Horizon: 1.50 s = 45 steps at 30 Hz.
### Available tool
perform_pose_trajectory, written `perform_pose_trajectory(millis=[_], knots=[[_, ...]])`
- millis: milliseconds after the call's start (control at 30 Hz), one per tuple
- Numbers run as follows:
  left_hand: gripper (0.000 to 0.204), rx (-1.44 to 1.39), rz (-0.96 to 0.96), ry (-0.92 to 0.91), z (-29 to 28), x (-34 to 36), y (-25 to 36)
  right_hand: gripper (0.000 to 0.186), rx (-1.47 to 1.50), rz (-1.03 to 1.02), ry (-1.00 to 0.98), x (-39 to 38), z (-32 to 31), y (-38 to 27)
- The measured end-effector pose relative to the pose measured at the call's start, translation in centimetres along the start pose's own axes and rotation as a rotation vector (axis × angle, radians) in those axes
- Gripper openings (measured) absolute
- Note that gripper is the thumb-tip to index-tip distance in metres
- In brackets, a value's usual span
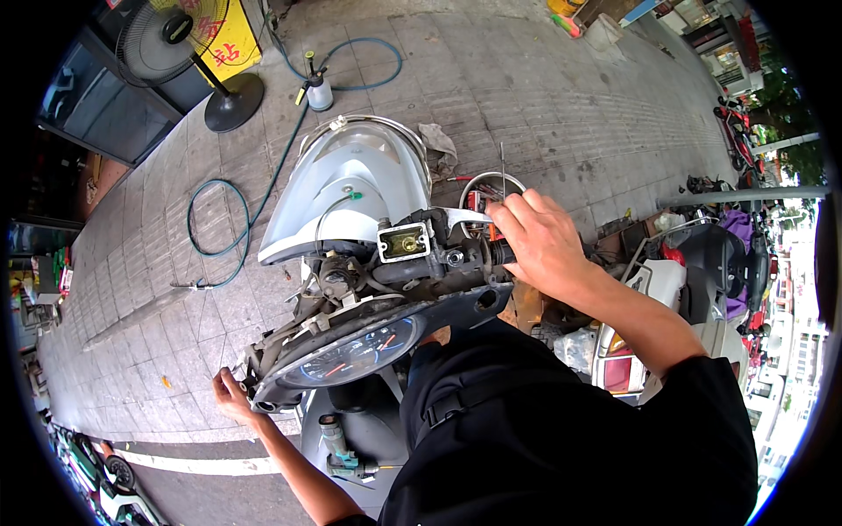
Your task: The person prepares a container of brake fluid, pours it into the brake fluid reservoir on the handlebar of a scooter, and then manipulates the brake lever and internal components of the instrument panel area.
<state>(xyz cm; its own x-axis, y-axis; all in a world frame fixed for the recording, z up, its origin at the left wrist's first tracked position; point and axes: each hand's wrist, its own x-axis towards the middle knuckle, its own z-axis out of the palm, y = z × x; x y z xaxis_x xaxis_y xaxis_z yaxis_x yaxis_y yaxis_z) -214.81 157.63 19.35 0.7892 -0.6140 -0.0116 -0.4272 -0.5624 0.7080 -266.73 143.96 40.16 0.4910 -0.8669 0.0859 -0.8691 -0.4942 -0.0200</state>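
Note:
A scooter's stripped handlebar stretches across the middle, its instrument cluster [355, 351] facing me. My right hand [537, 237] is closed round the right handlebar grip, with its fingers over the silver brake lever [467, 217]. Beside it sits a brake fluid reservoir [404, 244], uncovered, with yellowish fluid inside. At the far left end of the handlebar, my left hand [233, 399] is curled against the bar end; part of its grip is hidden. Beyond the bar lies the pale grey front panel [342, 197], with a thin hose near a green fitting [355, 195].
A teal cordless drill [338, 447] rests on the scooter below the cluster. On the paving lie a blue-green air hose [248, 223], a spray bottle [319, 90] and a rag [438, 147]. A standing fan [234, 101] is at upper left; a parked scooter [645, 285] stands close on the right.

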Motion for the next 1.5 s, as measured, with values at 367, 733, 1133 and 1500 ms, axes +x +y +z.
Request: perform_pose_trajectory(millis=[367, 733, 1133, 1500], knots=[[0.049, 0.078, 0.013, 0.012, -0.3, 0.2, -0.2, 0.063, -0.003, -0.008, -0.014, -0.3, 0.2, 0.2], [0.046, 0.075, 0.063, 0.017, 0.3, 1.2, -1.5, 0.068, 0.046, 0.046, -0.054, -0.9, 0.4, 0.4], [0.025, -0.536, 0.222, 0.069, -5.8, -3.6, 8.0, 0.067, -0.017, -0.141, 0.127, -1.0, 1.7, 1.8], [0.03, -0.679, 1.554, 0.263, -16.9, -24.1, 37.8, 0.078, 0.09, -0.288, -0.057, 0.2, 1.5, 3.0]])
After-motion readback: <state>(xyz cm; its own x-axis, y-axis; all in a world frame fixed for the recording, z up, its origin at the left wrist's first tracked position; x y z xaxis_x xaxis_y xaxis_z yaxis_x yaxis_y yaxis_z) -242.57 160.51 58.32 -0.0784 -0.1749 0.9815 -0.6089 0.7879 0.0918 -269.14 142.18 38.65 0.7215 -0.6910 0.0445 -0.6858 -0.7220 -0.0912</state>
